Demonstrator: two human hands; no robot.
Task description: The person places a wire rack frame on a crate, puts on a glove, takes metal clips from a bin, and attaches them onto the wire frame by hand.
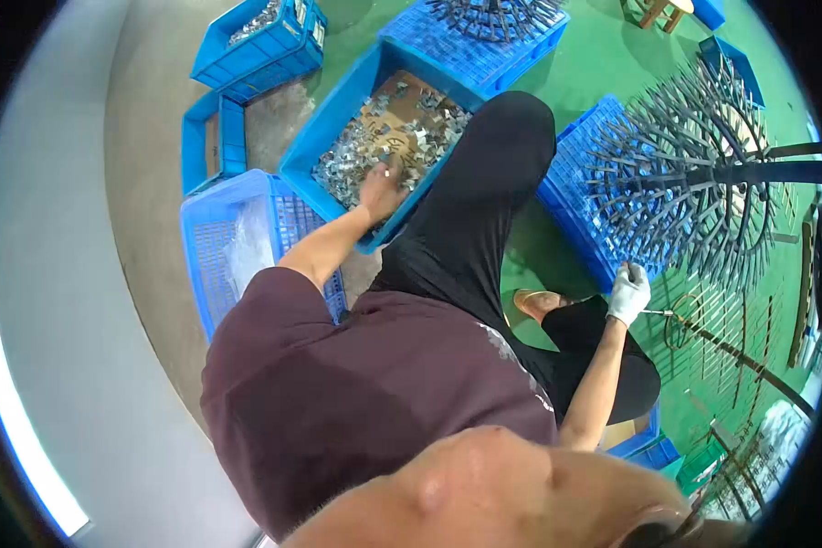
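My bare left hand (383,189) reaches into a blue bin (303,144) lined with cardboard and filled with small shiny metal pieces (342,164). Its fingers are drawn together on a small metal piece among the others. On the right, my right hand (628,290) wears a white glove. Its fingers are pressed together beside the lower edge of a dark rack with many prongs (685,178). What they hold is too small to make out. A thin metal rod (658,312) shows next to the gloved wrist.
Blue crates (265,62) and a lighter blue basket (203,215) stand at the left. Another pronged rack (498,16) rests over a crate (447,41) at the top. A blue crate (571,224) lies under the right rack. A wire frame (731,352) is at the lower right.
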